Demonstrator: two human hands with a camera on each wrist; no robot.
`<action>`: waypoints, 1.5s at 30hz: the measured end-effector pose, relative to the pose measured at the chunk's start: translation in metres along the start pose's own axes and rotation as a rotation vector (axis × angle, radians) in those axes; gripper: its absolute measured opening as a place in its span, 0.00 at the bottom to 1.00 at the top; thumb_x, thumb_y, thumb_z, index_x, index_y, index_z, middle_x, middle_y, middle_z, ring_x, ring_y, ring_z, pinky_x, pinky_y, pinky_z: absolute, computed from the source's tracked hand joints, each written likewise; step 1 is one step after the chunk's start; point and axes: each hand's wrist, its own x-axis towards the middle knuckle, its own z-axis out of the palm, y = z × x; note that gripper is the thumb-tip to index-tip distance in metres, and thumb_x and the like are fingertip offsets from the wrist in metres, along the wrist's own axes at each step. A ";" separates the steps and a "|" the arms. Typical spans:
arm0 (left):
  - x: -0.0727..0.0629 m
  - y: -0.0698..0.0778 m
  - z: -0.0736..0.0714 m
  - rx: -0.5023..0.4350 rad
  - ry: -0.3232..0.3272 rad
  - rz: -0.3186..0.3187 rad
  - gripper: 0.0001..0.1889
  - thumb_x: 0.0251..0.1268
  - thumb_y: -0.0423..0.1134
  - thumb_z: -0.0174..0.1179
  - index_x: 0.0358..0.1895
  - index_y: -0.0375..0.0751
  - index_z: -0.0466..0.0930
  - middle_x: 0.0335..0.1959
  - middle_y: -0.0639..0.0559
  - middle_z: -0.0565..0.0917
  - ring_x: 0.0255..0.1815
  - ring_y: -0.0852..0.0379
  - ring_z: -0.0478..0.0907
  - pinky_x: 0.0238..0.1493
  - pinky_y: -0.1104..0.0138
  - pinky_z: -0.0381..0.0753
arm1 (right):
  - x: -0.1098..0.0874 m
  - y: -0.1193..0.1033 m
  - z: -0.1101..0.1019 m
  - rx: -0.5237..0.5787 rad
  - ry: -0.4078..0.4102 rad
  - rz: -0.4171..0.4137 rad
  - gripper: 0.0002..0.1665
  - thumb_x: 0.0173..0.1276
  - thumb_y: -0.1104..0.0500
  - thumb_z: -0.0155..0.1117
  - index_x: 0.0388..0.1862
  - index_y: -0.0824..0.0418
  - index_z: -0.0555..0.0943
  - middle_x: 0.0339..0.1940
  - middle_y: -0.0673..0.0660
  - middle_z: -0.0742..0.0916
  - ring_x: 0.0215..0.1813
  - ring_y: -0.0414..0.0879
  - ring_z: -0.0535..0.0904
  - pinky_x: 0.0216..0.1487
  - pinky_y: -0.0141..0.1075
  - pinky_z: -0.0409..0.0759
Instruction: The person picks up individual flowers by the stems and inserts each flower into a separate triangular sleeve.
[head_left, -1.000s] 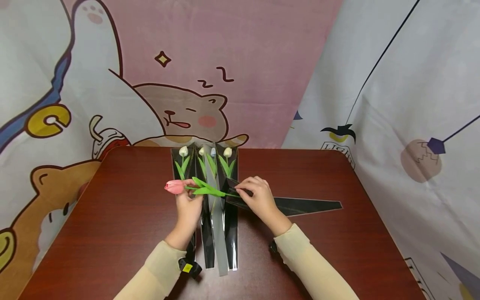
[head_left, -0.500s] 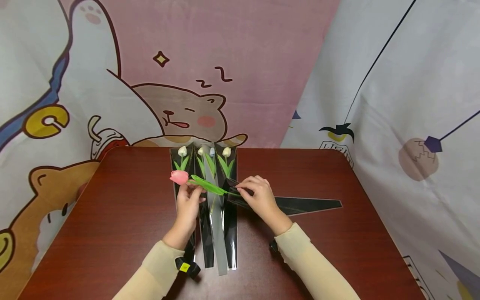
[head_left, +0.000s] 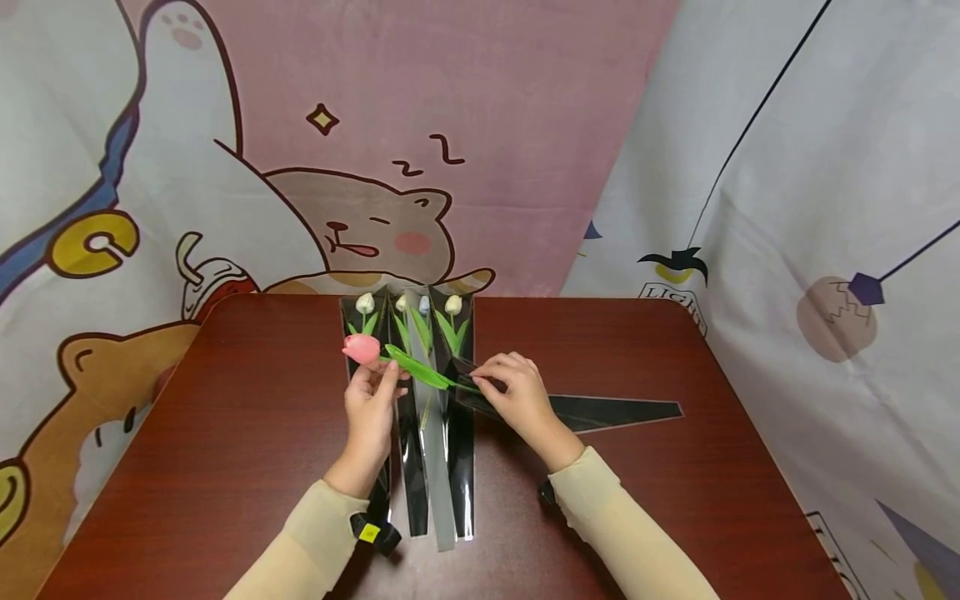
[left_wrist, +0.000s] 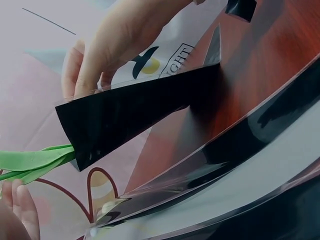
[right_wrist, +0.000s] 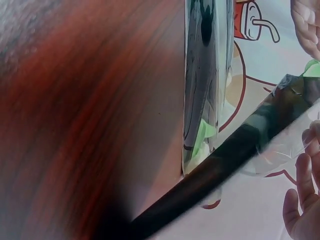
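Observation:
A pink artificial tulip (head_left: pixel 362 348) lies across the middle in the head view, its bloom to the left. My left hand (head_left: pixel 367 417) pinches it below the bloom, near the green leaves (head_left: pixel 420 368). The stem end and the leaf bases reach into the mouth of a tapered black flower sleeve (head_left: pixel 618 410) with a clear front. At that mouth, my right hand (head_left: pixel 517 392) pinches the sleeve's edge between thumb and fingers. The left wrist view shows the leaves (left_wrist: pixel 40 159) entering the sleeve (left_wrist: pixel 125 112); how far the stem runs inside is hidden.
Several sleeved tulips lie side by side beneath my left hand, with white blooms (head_left: pixel 453 305) and a pale blue one (head_left: pixel 424 305). One sleeve (head_left: pixel 442 492) looks grey. All rest on a reddish-brown table (head_left: pixel 247 433), before a cartoon-printed cloth (head_left: pixel 480 100).
My left hand has shifted its hold on the tulip, raising the bloom slightly away and to the right. Its leaves now lie closer together, angled down toward the sleeve. My right hand stays put.

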 end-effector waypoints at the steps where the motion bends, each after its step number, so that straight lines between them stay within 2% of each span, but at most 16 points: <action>1: -0.001 -0.001 0.000 0.007 -0.008 -0.009 0.06 0.66 0.32 0.57 0.38 0.31 0.72 0.27 0.53 0.80 0.29 0.60 0.81 0.27 0.73 0.79 | 0.000 0.000 0.000 0.002 0.002 -0.001 0.03 0.61 0.56 0.68 0.34 0.50 0.87 0.33 0.43 0.85 0.39 0.39 0.76 0.43 0.41 0.72; 5: -0.004 -0.002 0.002 0.038 -0.056 -0.048 0.03 0.66 0.30 0.55 0.40 0.35 0.71 0.29 0.54 0.80 0.30 0.60 0.81 0.28 0.72 0.79 | 0.000 -0.002 0.000 0.010 0.003 -0.001 0.04 0.61 0.57 0.69 0.34 0.50 0.88 0.34 0.44 0.85 0.40 0.39 0.76 0.43 0.41 0.72; 9: -0.005 -0.002 0.003 0.015 -0.070 -0.067 0.07 0.67 0.29 0.53 0.45 0.40 0.69 0.30 0.56 0.81 0.30 0.61 0.81 0.28 0.72 0.78 | 0.000 -0.003 0.000 0.012 -0.010 0.004 0.04 0.61 0.56 0.68 0.35 0.49 0.88 0.34 0.44 0.85 0.40 0.39 0.76 0.44 0.41 0.72; 17: -0.006 -0.001 0.004 0.043 -0.083 -0.070 0.09 0.65 0.31 0.58 0.45 0.30 0.73 0.27 0.59 0.80 0.29 0.64 0.79 0.28 0.74 0.78 | 0.001 -0.003 0.001 0.008 -0.007 0.003 0.04 0.61 0.55 0.68 0.36 0.50 0.88 0.35 0.44 0.85 0.40 0.40 0.76 0.44 0.41 0.72; 21: -0.008 -0.001 0.005 0.045 -0.083 -0.080 0.11 0.65 0.31 0.57 0.47 0.30 0.71 0.28 0.60 0.80 0.28 0.66 0.79 0.28 0.74 0.77 | 0.001 -0.003 0.003 0.003 0.001 -0.006 0.04 0.61 0.55 0.68 0.36 0.49 0.87 0.35 0.44 0.85 0.41 0.40 0.77 0.45 0.42 0.73; 28: -0.006 0.001 0.005 0.016 -0.046 -0.054 0.07 0.66 0.32 0.58 0.43 0.35 0.73 0.30 0.56 0.80 0.28 0.65 0.77 0.26 0.74 0.77 | 0.002 -0.003 0.003 -0.005 -0.005 0.003 0.05 0.61 0.55 0.68 0.36 0.49 0.87 0.35 0.44 0.85 0.41 0.40 0.76 0.44 0.42 0.72; 33: -0.007 0.001 0.007 0.030 -0.038 -0.067 0.06 0.64 0.32 0.59 0.42 0.37 0.74 0.31 0.56 0.81 0.28 0.65 0.75 0.26 0.74 0.76 | 0.004 -0.005 0.003 0.000 0.001 -0.007 0.05 0.61 0.56 0.69 0.36 0.49 0.87 0.35 0.44 0.85 0.40 0.40 0.76 0.43 0.41 0.72; 39: -0.009 -0.001 0.009 0.087 -0.060 -0.102 0.07 0.63 0.31 0.60 0.42 0.35 0.75 0.29 0.62 0.81 0.26 0.67 0.74 0.28 0.72 0.76 | 0.006 -0.010 0.002 -0.001 0.007 -0.017 0.05 0.60 0.56 0.69 0.35 0.49 0.87 0.35 0.44 0.85 0.40 0.40 0.76 0.44 0.41 0.72; 45: -0.010 -0.003 0.008 0.087 -0.066 -0.106 0.10 0.63 0.32 0.61 0.45 0.31 0.76 0.31 0.61 0.82 0.30 0.67 0.77 0.28 0.70 0.78 | 0.007 -0.012 0.002 0.000 0.007 -0.022 0.05 0.60 0.56 0.69 0.35 0.49 0.88 0.35 0.44 0.85 0.40 0.40 0.76 0.43 0.42 0.73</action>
